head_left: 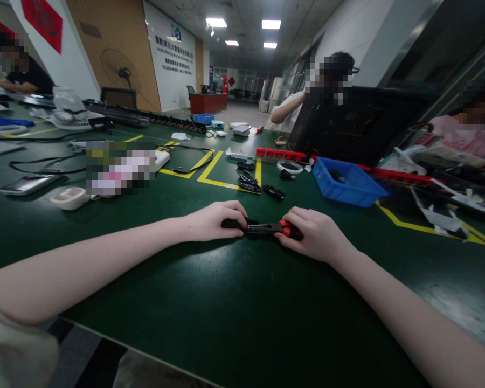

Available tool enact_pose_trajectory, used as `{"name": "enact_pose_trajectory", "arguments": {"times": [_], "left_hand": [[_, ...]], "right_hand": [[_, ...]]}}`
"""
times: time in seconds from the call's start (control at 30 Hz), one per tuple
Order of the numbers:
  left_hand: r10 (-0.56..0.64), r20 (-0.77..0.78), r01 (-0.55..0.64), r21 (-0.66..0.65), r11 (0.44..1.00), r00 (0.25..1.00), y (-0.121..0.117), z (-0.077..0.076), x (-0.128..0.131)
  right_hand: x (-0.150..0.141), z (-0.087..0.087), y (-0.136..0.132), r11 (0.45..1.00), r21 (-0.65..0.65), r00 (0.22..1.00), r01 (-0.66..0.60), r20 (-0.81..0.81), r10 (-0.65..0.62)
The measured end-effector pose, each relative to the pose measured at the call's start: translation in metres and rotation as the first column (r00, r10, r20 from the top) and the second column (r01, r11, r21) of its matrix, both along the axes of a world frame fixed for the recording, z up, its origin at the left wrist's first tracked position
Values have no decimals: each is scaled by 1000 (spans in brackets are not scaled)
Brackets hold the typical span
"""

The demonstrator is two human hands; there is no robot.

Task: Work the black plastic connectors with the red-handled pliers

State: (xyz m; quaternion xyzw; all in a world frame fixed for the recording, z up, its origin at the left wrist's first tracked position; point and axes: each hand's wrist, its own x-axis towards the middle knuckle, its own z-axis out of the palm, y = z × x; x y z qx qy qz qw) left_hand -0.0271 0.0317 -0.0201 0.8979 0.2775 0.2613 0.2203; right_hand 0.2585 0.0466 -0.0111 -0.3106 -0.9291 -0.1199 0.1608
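Observation:
My right hand (313,233) is closed round the red-and-black handles of a pair of pliers (264,229), whose jaws point left. In my left hand (216,222) is a small black part (229,223), gripped between thumb and fingers. The plier jaws meet this part at its right end; exactly how they touch it is too small to tell. Both hands are low over the green table (226,302). Beyond them lie several similar black parts (248,180) in a loose group, with another black part (274,192) just right of it.
A blue bin (347,183) with dark items stands at the right, before a large black panel (347,121). To the left lie a phone (30,184) and a white earbud-like case (68,198). A white cable coil (290,167) lies beyond my hands. Other people sit around the table.

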Motion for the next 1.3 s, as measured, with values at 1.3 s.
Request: {"name": "enact_pose_trajectory", "arguments": {"times": [1.3], "left_hand": [[-3,-6,3,-16,1000,1000,4,-4,3]], "right_hand": [[-2,0,0,1000,-11,1000,-13,12,13]]}}
